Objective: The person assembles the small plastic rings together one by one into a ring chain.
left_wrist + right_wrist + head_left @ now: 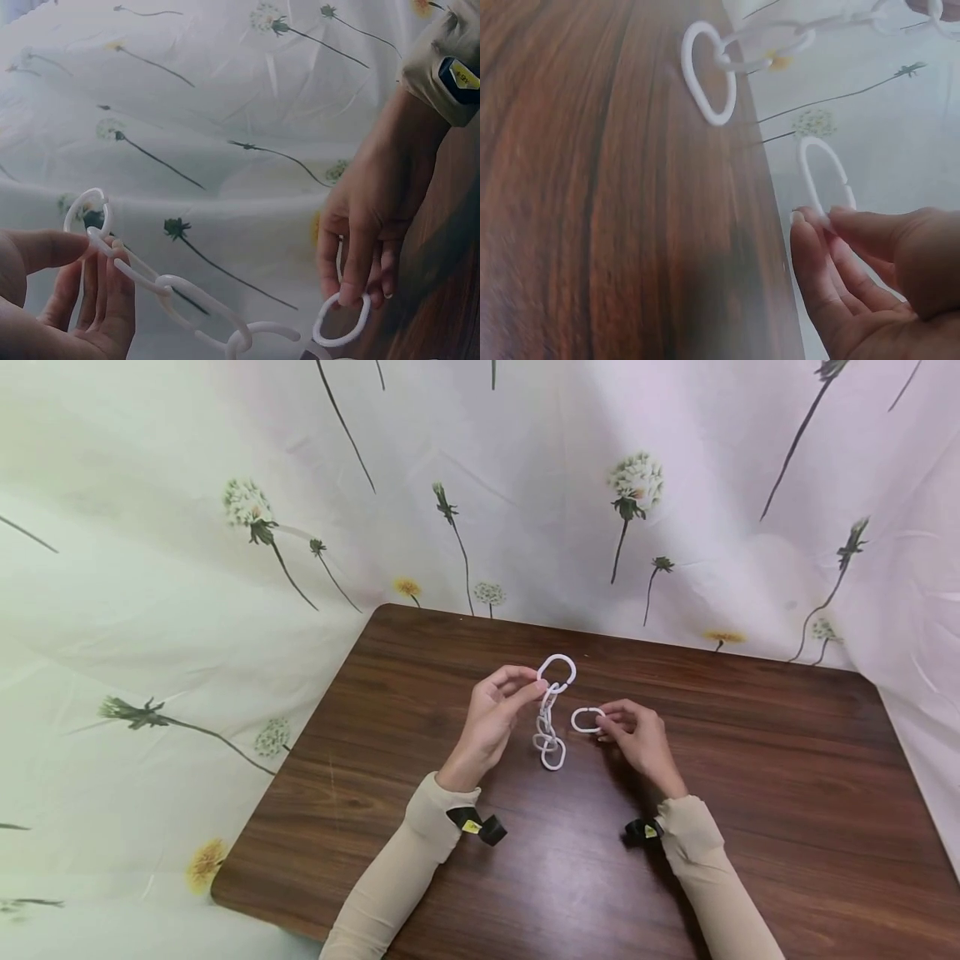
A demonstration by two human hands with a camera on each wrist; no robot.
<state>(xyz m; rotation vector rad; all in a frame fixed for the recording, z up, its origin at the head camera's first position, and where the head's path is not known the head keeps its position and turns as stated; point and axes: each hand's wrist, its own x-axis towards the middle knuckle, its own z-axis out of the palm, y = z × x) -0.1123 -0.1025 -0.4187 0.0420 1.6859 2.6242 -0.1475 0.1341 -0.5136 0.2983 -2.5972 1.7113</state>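
Observation:
My left hand (495,714) pinches a chain of white plastic links (199,300) near its top, between thumb and fingers. The top link (557,670) stands up above the fingertips, and the others hang down toward the table, the lowest link (553,754) at the bottom. To the right, my right hand (637,735) pinches one end of a loose white oval link (587,720), apart from the chain. A small gap shows in the side of this loose link (825,176) in the right wrist view.
Beneath both hands is a dark brown wooden table (750,760) with rounded corners. A pale cloth (525,485) printed with dandelions hangs behind and to the left of it. Black straps (476,825) with small cameras sit at both wrists.

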